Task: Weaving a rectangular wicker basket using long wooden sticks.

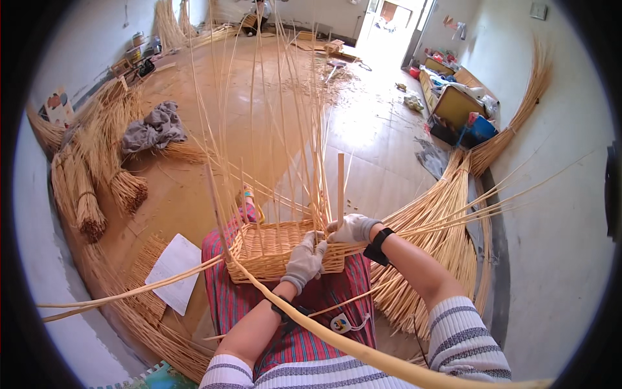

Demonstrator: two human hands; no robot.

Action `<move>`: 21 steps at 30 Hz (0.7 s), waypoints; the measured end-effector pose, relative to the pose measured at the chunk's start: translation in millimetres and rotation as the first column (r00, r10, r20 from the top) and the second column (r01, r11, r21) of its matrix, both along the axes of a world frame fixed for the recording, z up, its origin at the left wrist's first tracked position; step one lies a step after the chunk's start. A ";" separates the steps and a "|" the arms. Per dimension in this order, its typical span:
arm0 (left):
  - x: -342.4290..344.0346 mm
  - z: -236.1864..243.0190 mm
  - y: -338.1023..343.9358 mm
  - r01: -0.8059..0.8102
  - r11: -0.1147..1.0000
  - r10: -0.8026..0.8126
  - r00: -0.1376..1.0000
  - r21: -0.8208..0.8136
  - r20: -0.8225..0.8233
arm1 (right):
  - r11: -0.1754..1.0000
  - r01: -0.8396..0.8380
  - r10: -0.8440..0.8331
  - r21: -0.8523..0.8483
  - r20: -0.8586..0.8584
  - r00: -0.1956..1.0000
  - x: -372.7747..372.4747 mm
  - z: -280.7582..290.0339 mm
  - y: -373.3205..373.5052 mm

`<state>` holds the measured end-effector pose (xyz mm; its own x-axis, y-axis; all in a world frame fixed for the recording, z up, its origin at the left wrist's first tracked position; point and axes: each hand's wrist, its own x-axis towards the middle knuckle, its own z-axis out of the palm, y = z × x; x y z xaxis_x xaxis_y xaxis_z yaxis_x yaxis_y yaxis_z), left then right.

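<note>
A small woven wicker basket (265, 243) rests on a red striped cloth (222, 298) over my lap, with long upright rods (259, 129) rising from it and two thicker sticks (341, 185) among them. My left hand (304, 258), in a pale glove, has closed fingers on the weaving strands at the basket's near right part. Just right of it, my gloved right hand (348, 229) is closed on strands by the right corner, beside the thicker stick. Loose long strands extend to both sides. A thick pale cane (369, 343) crosses in front of my forearms. My fingertips are partly hidden.
Bundles of canes (91, 188) line the left wall, with a grey cloth (152, 129). A large bundle (427, 259) lies at my right. A white sheet (172, 272) is at lower left. Clutter (460, 110) stands along the right wall. A person (258, 14) is at the back.
</note>
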<state>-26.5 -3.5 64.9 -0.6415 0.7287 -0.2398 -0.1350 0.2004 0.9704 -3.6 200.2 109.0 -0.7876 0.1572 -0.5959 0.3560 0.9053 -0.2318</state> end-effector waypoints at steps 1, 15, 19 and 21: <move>0.4 -1.7 0.2 -0.013 1.000 0.013 1.000 0.002 -0.004 | 1.000 -0.003 0.002 -0.029 -0.040 0.999 0.6 -3.0 0.2; 4.3 -8.6 2.9 -0.128 0.986 0.117 0.988 0.108 0.101 | 0.989 0.056 -0.057 -0.134 -0.005 0.998 5.5 -2.9 -6.4; 4.3 -13.3 3.2 -0.105 0.987 0.094 0.991 0.121 0.091 | 0.991 -0.076 0.072 -0.110 -0.040 0.997 1.7 -29.2 7.9; 0.0 -8.9 -0.1 -0.067 0.996 0.063 0.996 0.056 0.069 | 0.995 -0.010 0.011 -0.094 0.011 1.000 -2.9 -23.3 0.3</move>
<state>-26.5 -3.7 56.0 -0.6719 0.7000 -0.2419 -0.2108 0.1324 0.9685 -6.5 200.5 85.7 -0.7819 0.0915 -0.6167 0.3497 0.8833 -0.3123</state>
